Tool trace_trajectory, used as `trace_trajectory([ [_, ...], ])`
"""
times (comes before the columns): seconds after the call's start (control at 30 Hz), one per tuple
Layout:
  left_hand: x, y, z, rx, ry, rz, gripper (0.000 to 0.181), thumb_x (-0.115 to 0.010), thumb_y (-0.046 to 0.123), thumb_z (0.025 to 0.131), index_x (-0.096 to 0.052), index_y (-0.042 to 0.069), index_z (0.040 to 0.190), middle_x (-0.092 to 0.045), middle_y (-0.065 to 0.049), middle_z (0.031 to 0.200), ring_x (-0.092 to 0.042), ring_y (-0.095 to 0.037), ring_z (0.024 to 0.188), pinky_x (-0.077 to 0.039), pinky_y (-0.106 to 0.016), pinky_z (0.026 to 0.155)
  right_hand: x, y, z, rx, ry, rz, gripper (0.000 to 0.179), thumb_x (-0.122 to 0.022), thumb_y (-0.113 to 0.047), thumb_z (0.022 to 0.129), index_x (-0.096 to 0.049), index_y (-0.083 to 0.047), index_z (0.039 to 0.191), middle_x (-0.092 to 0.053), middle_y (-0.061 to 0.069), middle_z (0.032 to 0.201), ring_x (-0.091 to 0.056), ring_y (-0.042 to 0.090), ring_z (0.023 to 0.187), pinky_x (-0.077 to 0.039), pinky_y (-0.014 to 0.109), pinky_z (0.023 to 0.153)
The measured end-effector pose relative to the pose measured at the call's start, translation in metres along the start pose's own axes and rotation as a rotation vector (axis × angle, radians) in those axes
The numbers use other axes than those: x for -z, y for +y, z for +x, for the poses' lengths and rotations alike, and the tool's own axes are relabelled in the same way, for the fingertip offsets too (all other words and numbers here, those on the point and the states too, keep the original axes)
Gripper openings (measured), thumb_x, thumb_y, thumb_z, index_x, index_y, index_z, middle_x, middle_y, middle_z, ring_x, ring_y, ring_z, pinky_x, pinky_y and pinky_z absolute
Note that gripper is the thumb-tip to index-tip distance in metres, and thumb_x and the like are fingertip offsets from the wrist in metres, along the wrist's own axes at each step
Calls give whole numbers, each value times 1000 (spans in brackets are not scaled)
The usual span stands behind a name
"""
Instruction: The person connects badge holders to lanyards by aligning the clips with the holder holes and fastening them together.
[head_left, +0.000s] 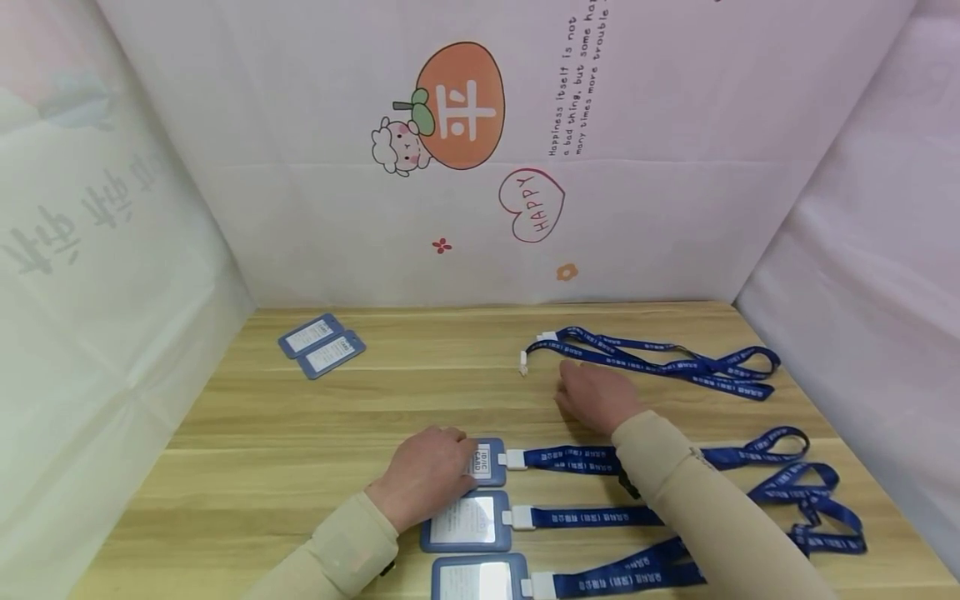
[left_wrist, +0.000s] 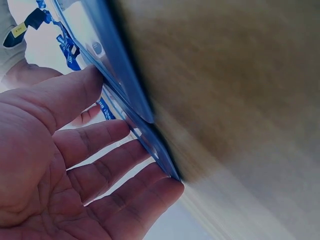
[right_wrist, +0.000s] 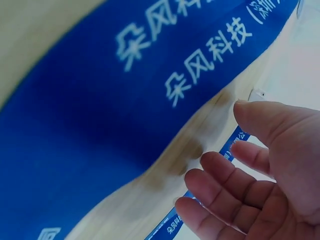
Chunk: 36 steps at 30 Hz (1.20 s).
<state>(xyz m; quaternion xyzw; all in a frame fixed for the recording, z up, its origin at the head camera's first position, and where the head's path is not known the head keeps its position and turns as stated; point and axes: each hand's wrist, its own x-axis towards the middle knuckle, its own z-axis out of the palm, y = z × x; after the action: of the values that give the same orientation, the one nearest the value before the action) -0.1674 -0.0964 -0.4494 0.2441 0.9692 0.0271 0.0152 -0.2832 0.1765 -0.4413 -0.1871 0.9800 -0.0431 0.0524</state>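
My left hand (head_left: 427,473) rests on the topmost blue ID card holder (head_left: 492,462) of the near column, its thumb by the holder below. In the left wrist view the fingertips (left_wrist: 167,187) touch that holder's edge without curling round it. Two more card holders, a middle one (head_left: 467,523) and a lower one (head_left: 480,579), lie beneath it, each joined by a white clip to a blue lanyard (head_left: 592,518). My right hand (head_left: 596,394) hovers over the table just below the loose blue lanyards (head_left: 660,367). Its fingers (right_wrist: 220,185) are loosely bent and hold nothing.
Two card holders without lanyards (head_left: 318,346) lie at the far left of the wooden table (head_left: 262,450). White printed sheets (head_left: 315,208) wall the back and both sides. The right forearm crosses over the attached lanyards.
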Motion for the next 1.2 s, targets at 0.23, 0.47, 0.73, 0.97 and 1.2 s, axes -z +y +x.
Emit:
trace_trajectory([
  [0.23, 2, 1, 0, -4, 7, 4, 39, -78, 37, 93, -75, 12, 123, -76, -7, 118, -73, -22, 99, -63, -36, 83, -3, -6, 11, -9, 17, 2, 53, -58, -24, 106, -42, -9, 154, -67, 7, 85, -58, 18, 62, -51, 32, 51],
  [0.47, 1, 1, 0, -5, 13, 4, 39, -79, 37, 93, -75, 11, 122, -76, -7, 118, -73, -22, 99, -62, -36, 84, -1, -14, 21, -8, -19, -37, 54, -39, -18, 113, -28, -24, 166, -63, 21, 142, -65, 40, 125, -57, 56, 99],
  [0.73, 0, 1, 1, -13, 17, 1, 39, -79, 37, 93, -75, 11, 122, -76, -7, 119, -73, -22, 100, -62, -36, 85, -1, -23, 30, 20, -19, -52, 51, -39, -14, 113, -35, -26, 163, -59, 18, 149, -59, 40, 134, -52, 58, 107],
  [0.97, -1, 1, 1, -7, 8, -8, 40, -79, 37, 92, -75, 11, 123, -76, -7, 120, -73, -23, 100, -62, -36, 85, -3, -29, 36, 36, -35, -65, 50, -42, -17, 113, -36, -25, 162, -57, 22, 149, -58, 43, 134, -50, 61, 108],
  [1.2, -1, 0, 1, -6, 5, -7, 39, -79, 36, 93, -75, 11, 122, -76, -7, 119, -73, -23, 100, -62, -36, 85, -3, -31, 39, 48, -34, -95, 49, -45, -16, 112, -39, -21, 161, -63, 19, 144, -62, 40, 129, -54, 58, 104],
])
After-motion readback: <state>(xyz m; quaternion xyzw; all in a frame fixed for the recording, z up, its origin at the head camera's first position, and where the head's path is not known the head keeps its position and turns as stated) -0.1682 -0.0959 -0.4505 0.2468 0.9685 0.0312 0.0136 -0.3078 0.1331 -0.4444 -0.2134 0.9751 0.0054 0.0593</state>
